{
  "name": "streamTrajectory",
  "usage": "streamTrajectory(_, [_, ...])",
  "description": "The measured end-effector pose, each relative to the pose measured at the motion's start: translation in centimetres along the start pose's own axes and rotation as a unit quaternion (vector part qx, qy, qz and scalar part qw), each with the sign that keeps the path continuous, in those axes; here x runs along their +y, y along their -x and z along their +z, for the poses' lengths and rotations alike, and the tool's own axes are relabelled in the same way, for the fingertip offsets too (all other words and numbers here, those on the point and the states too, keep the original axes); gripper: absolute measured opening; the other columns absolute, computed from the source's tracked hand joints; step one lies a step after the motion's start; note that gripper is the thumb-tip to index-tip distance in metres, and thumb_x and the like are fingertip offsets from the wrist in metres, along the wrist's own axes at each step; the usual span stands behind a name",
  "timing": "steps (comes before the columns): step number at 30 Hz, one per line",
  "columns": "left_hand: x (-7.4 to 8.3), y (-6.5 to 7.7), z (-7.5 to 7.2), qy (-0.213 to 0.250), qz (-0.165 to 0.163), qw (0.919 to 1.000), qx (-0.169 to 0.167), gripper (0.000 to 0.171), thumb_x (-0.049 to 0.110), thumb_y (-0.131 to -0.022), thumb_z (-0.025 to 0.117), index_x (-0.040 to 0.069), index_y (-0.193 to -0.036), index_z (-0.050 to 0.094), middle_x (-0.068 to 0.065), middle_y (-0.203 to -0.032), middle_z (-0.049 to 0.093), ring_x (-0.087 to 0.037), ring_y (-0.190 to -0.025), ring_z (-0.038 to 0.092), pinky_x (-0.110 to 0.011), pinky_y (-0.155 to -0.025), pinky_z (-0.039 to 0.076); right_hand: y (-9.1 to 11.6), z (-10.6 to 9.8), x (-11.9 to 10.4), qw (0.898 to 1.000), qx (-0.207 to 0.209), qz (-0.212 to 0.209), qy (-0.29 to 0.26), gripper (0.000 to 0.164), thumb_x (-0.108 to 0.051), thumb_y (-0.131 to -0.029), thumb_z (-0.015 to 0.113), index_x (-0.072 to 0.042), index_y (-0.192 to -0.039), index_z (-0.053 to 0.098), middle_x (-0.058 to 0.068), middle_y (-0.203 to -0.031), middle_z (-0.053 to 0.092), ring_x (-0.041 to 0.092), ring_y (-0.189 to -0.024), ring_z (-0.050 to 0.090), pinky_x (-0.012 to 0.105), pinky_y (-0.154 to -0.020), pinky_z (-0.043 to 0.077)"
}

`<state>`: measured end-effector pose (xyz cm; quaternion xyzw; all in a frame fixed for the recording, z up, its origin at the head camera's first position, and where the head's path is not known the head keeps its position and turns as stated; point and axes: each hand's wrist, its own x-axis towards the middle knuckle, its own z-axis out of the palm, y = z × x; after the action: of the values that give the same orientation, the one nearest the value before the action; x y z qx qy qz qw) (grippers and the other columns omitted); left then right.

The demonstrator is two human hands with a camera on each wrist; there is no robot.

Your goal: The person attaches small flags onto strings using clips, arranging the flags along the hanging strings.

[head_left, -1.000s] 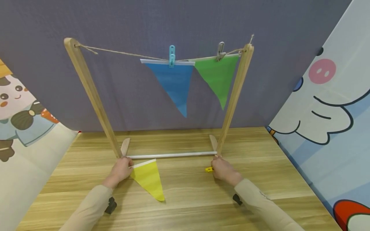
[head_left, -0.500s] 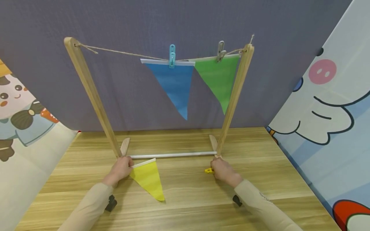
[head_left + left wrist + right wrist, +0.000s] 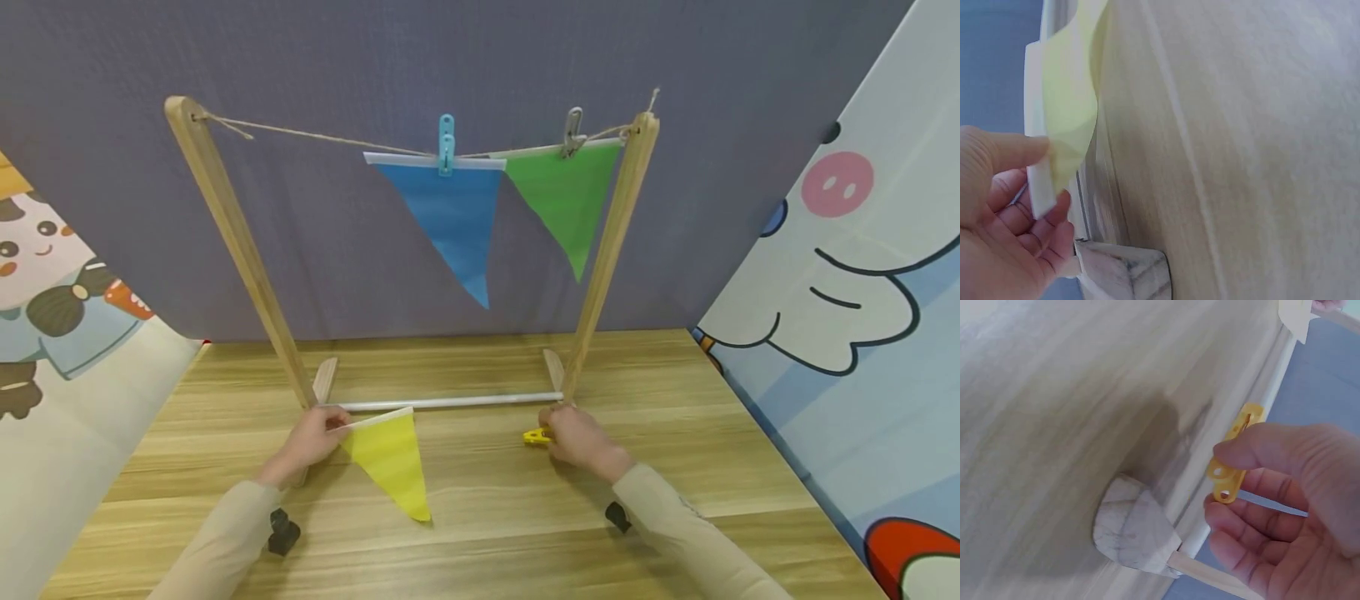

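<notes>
My left hand [image 3: 311, 437] pinches the white-topped corner of a yellow pennant [image 3: 390, 462] between thumb and fingers, near the foot of the left post. In the left wrist view the pennant [image 3: 1071, 87] curves away from the thumb. A yellow clothespin [image 3: 1235, 453] sits between the thumb and fingers of my right hand [image 3: 579, 435], by the foot of the right post. Above, a blue pennant [image 3: 457, 217] hangs from the twine [image 3: 315, 136] by a light blue clothespin [image 3: 446, 146]. Beside it a green pennant [image 3: 570, 196] hangs by a grey clothespin [image 3: 573, 133].
The left wooden post [image 3: 240, 242] and right wooden post [image 3: 615, 250] hold up the twine. A white rod [image 3: 450, 402] joins them low down, over the wooden tabletop [image 3: 480, 550]. Behind stands a grey panel [image 3: 337, 50]; cartoon-printed walls flank both sides.
My left hand has lifted the pennant's top edge slightly and shifted a little left. The clothespin in my right hand has moved slightly left. The hanging pennants sway a little.
</notes>
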<state>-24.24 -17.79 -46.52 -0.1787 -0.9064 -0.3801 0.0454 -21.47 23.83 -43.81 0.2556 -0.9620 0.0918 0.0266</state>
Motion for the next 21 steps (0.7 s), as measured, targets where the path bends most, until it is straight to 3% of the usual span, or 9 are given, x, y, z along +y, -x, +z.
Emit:
streamTrajectory(4, [-0.2, 0.0, -0.1, 0.054, -0.01, 0.9982, 0.022, 0.006, 0.0, -0.083, 0.068, -0.006, -0.083, 0.066, -0.011, -0.081, 0.066, -0.026, -0.078, 0.062, -0.03, -0.071, 0.052, -0.1, -0.5, 0.1, 0.999, 0.032, -0.022, 0.0, 0.022, -0.003, -0.066, 0.075, -0.004, -0.084, 0.062, 0.008, -0.081, 0.061, 0.023, -0.073, 0.058, 0.033, -0.061, 0.052])
streamTrajectory(9, [-0.4, 0.0, -0.3, 0.072, -0.045, 0.996, 0.027, 0.009, 0.008, -0.086, 0.067, -0.001, -0.086, 0.069, -0.01, -0.085, 0.068, -0.022, -0.08, 0.062, -0.025, -0.069, 0.048, -0.2, -1.4, -0.2, 0.998, 0.047, -0.027, -0.018, 0.026, -0.007, -0.07, 0.08, -0.001, -0.09, 0.064, 0.007, -0.084, 0.059, 0.021, -0.075, 0.059, 0.03, -0.063, 0.053])
streamTrajectory(15, [0.0, 0.1, -0.8, 0.137, -0.123, 0.9828, 0.012, 0.026, 0.021, -0.092, 0.062, -0.003, -0.099, 0.067, -0.015, -0.102, 0.065, -0.016, -0.09, 0.057, -0.028, -0.074, 0.048, -0.3, -2.5, -0.5, 0.998, 0.037, -0.02, -0.037, 0.033, -0.002, -0.07, 0.079, 0.002, -0.099, 0.064, 0.01, -0.094, 0.061, 0.026, -0.085, 0.061, 0.034, -0.072, 0.054])
streamTrajectory(19, [0.5, 0.2, -1.1, 0.153, -0.148, 0.9769, 0.012, 0.034, 0.026, -0.092, 0.061, -0.004, -0.106, 0.065, -0.017, -0.11, 0.063, -0.014, -0.095, 0.054, -0.032, -0.079, 0.047, -0.4, -3.2, -0.8, 0.998, 0.051, -0.027, -0.036, 0.032, -0.001, -0.07, 0.079, 0.001, -0.098, 0.064, 0.01, -0.094, 0.062, 0.026, -0.086, 0.061, 0.035, -0.073, 0.054])
streamTrajectory(21, [0.6, 0.1, -1.3, 0.158, -0.153, 0.9754, 0.014, 0.035, 0.026, -0.092, 0.061, -0.005, -0.107, 0.064, -0.016, -0.108, 0.063, -0.012, -0.089, 0.053, -0.031, -0.075, 0.047, -0.4, -3.4, -1.0, 0.997, 0.06, -0.031, -0.035, 0.032, -0.001, -0.069, 0.079, 0.001, -0.097, 0.065, 0.01, -0.094, 0.063, 0.025, -0.085, 0.061, 0.035, -0.073, 0.053])
